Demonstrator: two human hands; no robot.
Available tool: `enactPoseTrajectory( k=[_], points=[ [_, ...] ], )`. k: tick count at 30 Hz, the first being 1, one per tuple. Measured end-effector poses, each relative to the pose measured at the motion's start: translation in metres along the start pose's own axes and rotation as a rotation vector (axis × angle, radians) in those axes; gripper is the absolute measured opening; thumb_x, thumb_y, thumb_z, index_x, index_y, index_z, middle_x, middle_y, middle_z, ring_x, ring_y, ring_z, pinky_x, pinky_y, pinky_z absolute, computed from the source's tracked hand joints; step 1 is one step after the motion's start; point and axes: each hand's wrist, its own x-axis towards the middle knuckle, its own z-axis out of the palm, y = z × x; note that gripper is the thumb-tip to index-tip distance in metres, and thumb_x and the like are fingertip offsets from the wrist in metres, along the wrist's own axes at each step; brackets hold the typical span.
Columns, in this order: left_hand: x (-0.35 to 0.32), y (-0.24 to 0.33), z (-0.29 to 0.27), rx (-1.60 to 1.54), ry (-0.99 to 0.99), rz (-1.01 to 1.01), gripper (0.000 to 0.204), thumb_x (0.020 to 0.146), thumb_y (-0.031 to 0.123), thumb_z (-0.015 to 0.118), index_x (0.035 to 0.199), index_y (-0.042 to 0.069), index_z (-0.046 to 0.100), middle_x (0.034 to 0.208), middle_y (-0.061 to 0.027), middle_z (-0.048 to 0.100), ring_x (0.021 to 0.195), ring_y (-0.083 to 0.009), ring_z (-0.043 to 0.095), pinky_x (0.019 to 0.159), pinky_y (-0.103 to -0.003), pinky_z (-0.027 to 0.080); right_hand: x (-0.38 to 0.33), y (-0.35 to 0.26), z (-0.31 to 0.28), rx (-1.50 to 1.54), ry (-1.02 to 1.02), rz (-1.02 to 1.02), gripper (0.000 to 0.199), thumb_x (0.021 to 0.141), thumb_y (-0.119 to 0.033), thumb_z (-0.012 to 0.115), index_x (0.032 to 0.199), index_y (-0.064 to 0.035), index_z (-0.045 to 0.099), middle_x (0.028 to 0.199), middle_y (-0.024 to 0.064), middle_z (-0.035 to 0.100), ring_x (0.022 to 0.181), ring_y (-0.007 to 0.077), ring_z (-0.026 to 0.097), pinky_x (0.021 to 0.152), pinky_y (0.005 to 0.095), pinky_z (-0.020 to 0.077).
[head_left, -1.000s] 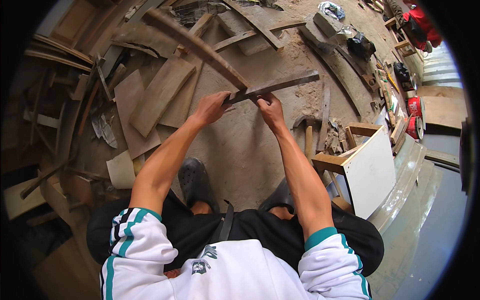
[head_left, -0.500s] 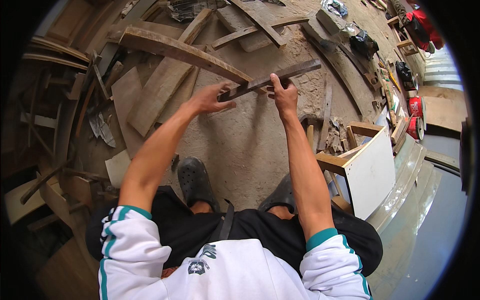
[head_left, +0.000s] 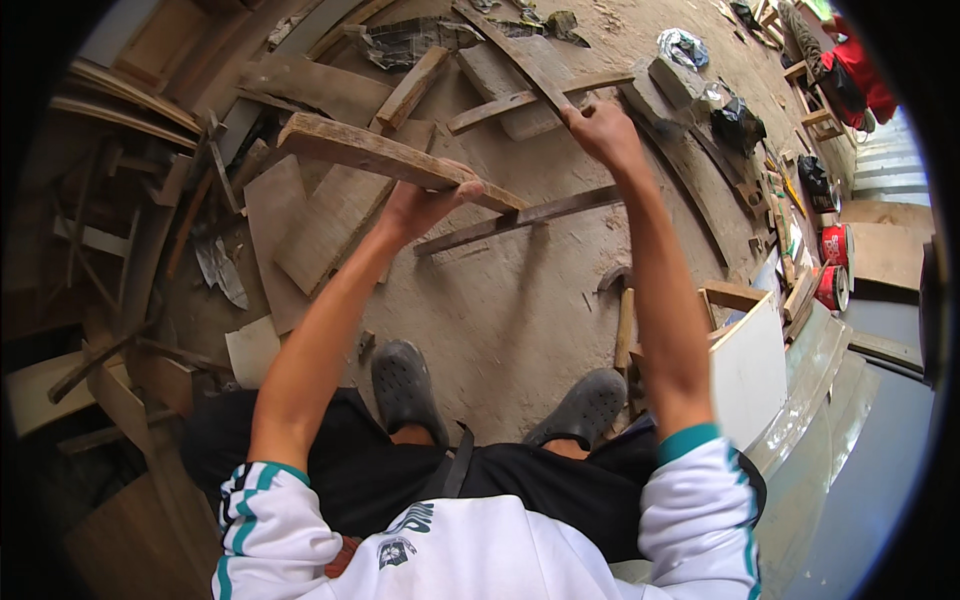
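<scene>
Your left grip is now wrapped around the thick, rough-edged brown wooden beam, with the thumb on its near face; half a second ago that grip was loosely spread beside the left end of the thin dark-brown wooden batten. The beam slants from upper left down to the middle of the view, above the floor boards on your left. Its lower end meets the batten partway along, though you cannot tell from here whether the two are fastened or only touching.

Your right grip has let go of the batten and gone forward and to the right, where its fingers are curled around the near end of the long, narrow grey-brown wooden slat. That slat crosses a shorter weathered wooden stick and runs over a flat grey block.

The batten now sits lower in the view, both hands off it, its right end reaching toward your right forearm. The forearm covers more of the white-faced wooden box than before, and your right dark-grey perforated clog shows more fully beside the pale wooden-handled hammer
</scene>
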Motion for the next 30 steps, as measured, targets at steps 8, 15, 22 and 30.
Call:
enactPoseTrajectory(
  k=[8,15,22,30],
  points=[
    [-0.004,0.018,-0.01,-0.307,0.449,0.208,0.036,0.097,0.038,0.066,0.098,0.001,0.069,0.09,-0.0035,0.071,0.086,-0.0095,0.062,0.08,-0.029,0.05,0.146,0.079,0.031,-0.087,-0.494,-0.048,0.1,0.089,-0.063,0.06,0.153,0.0049,0.023,0.153,0.0263,0.038,0.124,0.0388,0.056,0.088,0.0479,0.0588],
    [0.014,0.051,-0.01,-0.571,0.697,0.216,0.035,0.101,0.036,0.051,0.114,0.005,0.043,0.089,-0.0108,0.064,0.089,-0.0236,0.065,0.088,-0.039,0.05,0.126,0.094,0.039,0.603,-0.954,-0.018,0.044,0.097,-0.026,0.067,0.123,0.0071,0.058,0.119,0.0135,0.063,0.1,0.0172,0.065,0.087,0.0367,0.0616],
    [0.029,0.055,-0.017,-0.737,0.773,0.182,0.026,0.092,0.027,0.043,0.109,0.008,0.045,0.072,-0.0094,0.056,0.07,-0.0221,0.057,0.075,-0.04,0.051,0.037,0.09,0.035,0.874,-0.983,-0.078,0.055,0.089,-0.015,0.076,0.132,0.0055,0.048,0.124,0.0192,0.064,0.11,0.0243,0.066,0.092,0.038,0.0572],
    [0.079,0.064,-0.021,-0.775,0.639,0.195,0.025,0.089,0.033,0.049,0.099,0.01,0.051,0.062,-0.006,0.049,0.055,-0.0198,0.05,0.053,-0.035,0.045,0.008,0.097,0.061,0.875,-0.59,-0.298,0.058,0.088,-0.008,0.067,0.135,0.0022,0.034,0.118,0.0178,0.063,0.102,0.0216,0.065,0.084,0.0318,0.0546]
  ],
)
